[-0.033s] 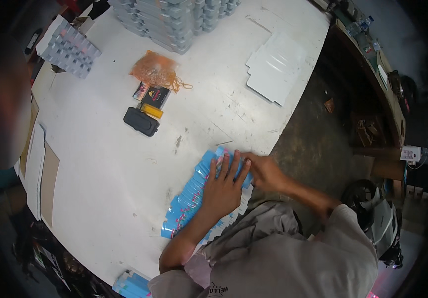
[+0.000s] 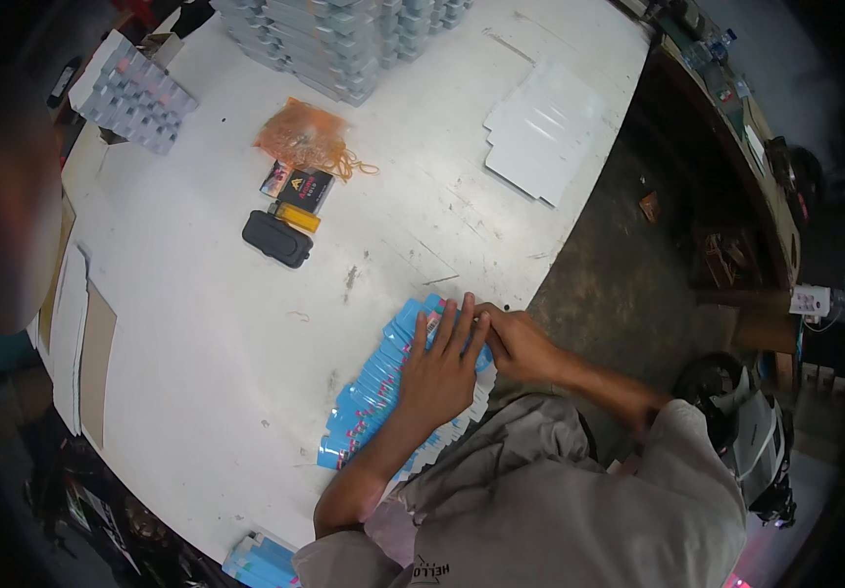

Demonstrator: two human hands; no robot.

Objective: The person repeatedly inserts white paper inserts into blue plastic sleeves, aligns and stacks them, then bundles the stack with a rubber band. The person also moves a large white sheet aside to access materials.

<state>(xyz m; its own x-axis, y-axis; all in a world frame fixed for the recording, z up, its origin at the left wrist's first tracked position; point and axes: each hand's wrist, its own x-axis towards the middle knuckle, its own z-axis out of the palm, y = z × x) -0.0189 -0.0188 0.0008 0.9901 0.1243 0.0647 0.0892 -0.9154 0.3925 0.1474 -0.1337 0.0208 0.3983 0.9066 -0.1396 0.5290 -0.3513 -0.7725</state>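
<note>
A fanned row of glossy blue printed cartons (image 2: 369,377), folded flat and overlapping, lies along the near right edge of the table. Across the far end of this row rests my left hand (image 2: 439,374), its fingers stretched out and slightly spread over the top cartons. Beside those fingertips, my right hand (image 2: 521,343) is closed at the outer edge of the row, with thumb and fingers bent around the end cartons. What exactly lies between its fingers is partly hidden.
Beyond my hands are a black case (image 2: 277,239), a yellow lighter (image 2: 297,217), a small dark box (image 2: 306,188) and an orange bag of rubber bands (image 2: 303,135). Grey stacks (image 2: 320,49) stand at the back, white flat sheets (image 2: 540,132) at right, more blue cartons (image 2: 261,561) at lower left.
My right hand's fingers have shifted slightly at the end of the row of cartons. My left hand stays nearly in place on top.
</note>
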